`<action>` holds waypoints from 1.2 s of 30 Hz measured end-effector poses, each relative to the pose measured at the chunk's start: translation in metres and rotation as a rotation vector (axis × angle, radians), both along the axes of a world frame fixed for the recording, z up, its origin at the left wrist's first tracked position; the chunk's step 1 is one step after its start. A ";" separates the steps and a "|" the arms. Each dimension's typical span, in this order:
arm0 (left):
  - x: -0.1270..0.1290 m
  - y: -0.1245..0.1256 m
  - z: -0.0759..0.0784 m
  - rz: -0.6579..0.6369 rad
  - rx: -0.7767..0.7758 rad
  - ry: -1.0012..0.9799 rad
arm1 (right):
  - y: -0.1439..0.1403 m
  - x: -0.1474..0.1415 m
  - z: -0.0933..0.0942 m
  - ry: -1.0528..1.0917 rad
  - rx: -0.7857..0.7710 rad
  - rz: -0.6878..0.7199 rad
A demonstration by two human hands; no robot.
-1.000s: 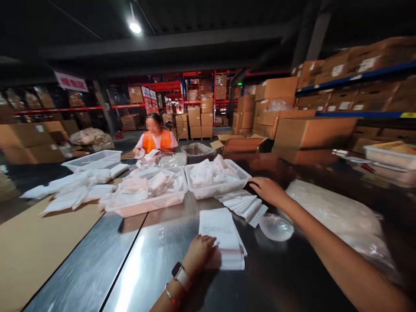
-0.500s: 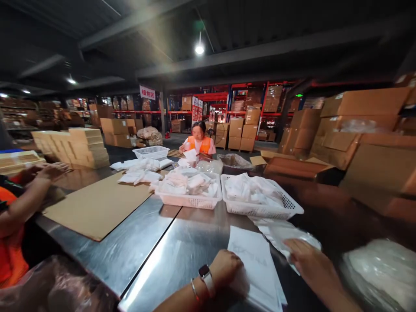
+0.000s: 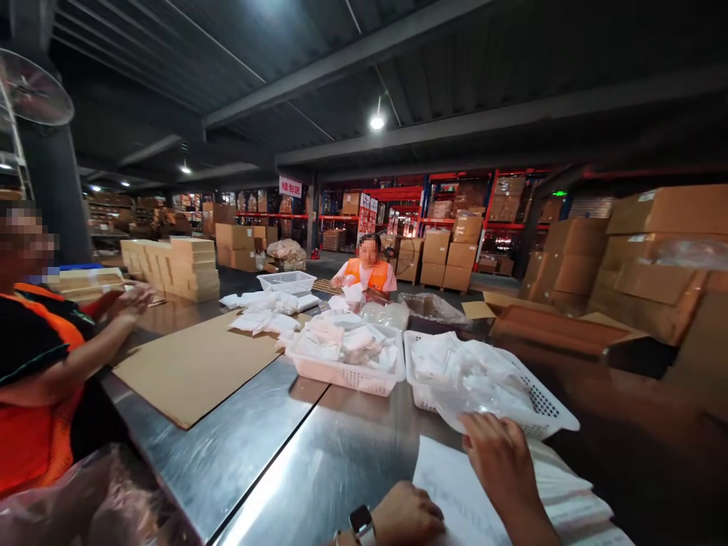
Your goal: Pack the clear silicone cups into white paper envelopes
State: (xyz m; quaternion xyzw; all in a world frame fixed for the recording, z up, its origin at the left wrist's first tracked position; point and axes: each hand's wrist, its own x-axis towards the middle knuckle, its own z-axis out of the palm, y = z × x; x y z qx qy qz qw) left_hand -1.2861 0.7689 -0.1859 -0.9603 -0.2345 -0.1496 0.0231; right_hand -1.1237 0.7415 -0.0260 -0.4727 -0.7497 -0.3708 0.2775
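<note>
My left hand (image 3: 406, 514), with a watch on its wrist, has its fingers curled at the left edge of a printed white sheet (image 3: 440, 481). What its fingertips hold, if anything, is hidden. My right hand (image 3: 500, 459) is closed on a clear plastic bag (image 3: 463, 402) at the front of the right white basket (image 3: 549, 425). That basket holds several white packets (image 3: 440, 356). Beneath my right forearm and to its right lie stacked white printed bags or sheets (image 3: 569, 500).
Another white basket (image 3: 341, 375) of packets stands to the left. A cardboard sheet (image 3: 199, 364) lies on the metal table (image 3: 250, 432). One co-worker in an orange vest (image 3: 34, 425) is at the left, another (image 3: 364, 273) across the table. An open carton (image 3: 557, 326) sits at the right.
My right hand has moved up and left with the plastic bag, from beside the white sheet to the right basket. The view has turned left and tilted up. My left hand stays by the sheet.
</note>
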 end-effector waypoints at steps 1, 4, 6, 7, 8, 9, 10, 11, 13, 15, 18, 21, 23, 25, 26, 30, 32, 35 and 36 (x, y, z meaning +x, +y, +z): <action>0.001 -0.001 -0.001 0.019 0.020 0.001 | 0.001 -0.003 -0.001 0.009 -0.024 -0.002; 0.001 -0.004 0.000 0.057 0.084 -0.023 | 0.001 -0.009 0.000 0.061 -0.056 0.011; 0.000 -0.006 0.003 0.088 0.112 -0.049 | 0.000 -0.010 0.002 0.089 -0.054 0.025; -0.001 -0.007 0.004 0.100 0.118 -0.054 | -0.001 -0.011 0.003 0.093 -0.054 0.025; -0.001 -0.007 0.006 0.108 0.116 -0.052 | -0.002 -0.011 0.005 0.093 -0.057 0.022; -0.002 -0.008 0.008 0.116 0.113 -0.047 | -0.004 -0.011 0.006 0.096 -0.061 0.014; -0.003 -0.009 0.010 0.117 0.110 -0.040 | -0.007 -0.011 0.007 0.099 -0.065 0.005; -0.004 -0.011 0.013 0.114 0.108 -0.035 | -0.011 -0.011 0.009 0.101 -0.070 -0.001; -0.006 -0.015 0.018 0.115 0.111 -0.042 | -0.021 -0.009 0.012 0.100 -0.081 0.000; -0.008 -0.021 0.025 0.124 0.112 -0.077 | -0.034 -0.007 0.015 0.086 -0.080 0.017; -0.011 -0.026 0.039 0.173 0.086 -0.165 | -0.056 -0.002 0.018 0.080 -0.041 0.050; -0.010 -0.019 0.067 0.239 0.063 -0.224 | -0.077 0.004 0.024 0.073 0.008 0.049; -0.009 -0.007 0.097 0.253 0.061 -0.184 | -0.088 0.008 0.029 0.064 0.031 0.035; -0.009 0.008 0.133 0.261 0.067 -0.126 | -0.093 0.011 0.034 0.065 0.034 0.003; -0.011 0.017 0.151 0.261 0.074 -0.112 | -0.093 0.013 0.036 0.065 0.017 -0.025; -0.026 0.041 0.208 0.327 0.114 -0.063 | -0.076 0.020 0.029 0.005 -0.091 -0.151; -0.038 0.047 0.228 0.387 0.132 -0.030 | -0.063 0.023 0.020 -0.030 -0.107 -0.165; -0.054 0.055 0.251 0.486 0.155 0.016 | -0.046 0.023 0.009 -0.036 -0.113 -0.155; -0.059 0.058 0.258 0.515 0.162 0.028 | -0.042 0.022 0.006 -0.030 -0.124 -0.154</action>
